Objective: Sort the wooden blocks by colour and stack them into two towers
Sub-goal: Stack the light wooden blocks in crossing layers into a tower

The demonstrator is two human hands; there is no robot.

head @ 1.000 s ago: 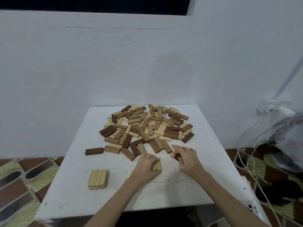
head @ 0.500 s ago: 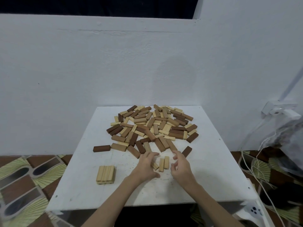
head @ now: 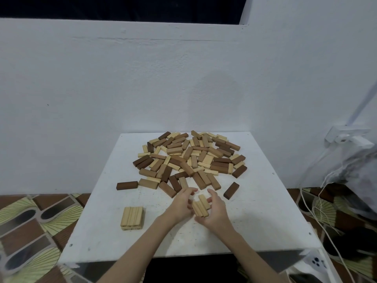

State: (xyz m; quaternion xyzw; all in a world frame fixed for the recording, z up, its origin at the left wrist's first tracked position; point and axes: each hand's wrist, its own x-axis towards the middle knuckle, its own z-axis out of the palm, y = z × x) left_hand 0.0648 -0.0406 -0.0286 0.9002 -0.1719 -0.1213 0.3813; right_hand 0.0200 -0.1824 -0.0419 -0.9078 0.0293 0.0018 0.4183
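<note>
A mixed pile of light and dark wooden blocks (head: 191, 158) covers the far half of the white table (head: 265, 211). Near the front left stands a low stack of light blocks (head: 132, 217), its top layer several blocks side by side. My left hand (head: 181, 205) and my right hand (head: 214, 213) press in from both sides on three light blocks (head: 201, 207) lying side by side between them. Two dark blocks lie apart from the pile: a dark block at the left (head: 126, 185) and a dark block at the right (head: 231, 190).
The table stands against a white wall. A patterned floor (head: 30, 225) shows on the left. White cables (head: 318, 213), a wall socket (head: 346, 137) and a grey bag (head: 357, 176) lie to the right of the table.
Both hands drew back from the pile's edge toward the table's middle. The light blocks that lay loose between them are now pushed together into a row.
</note>
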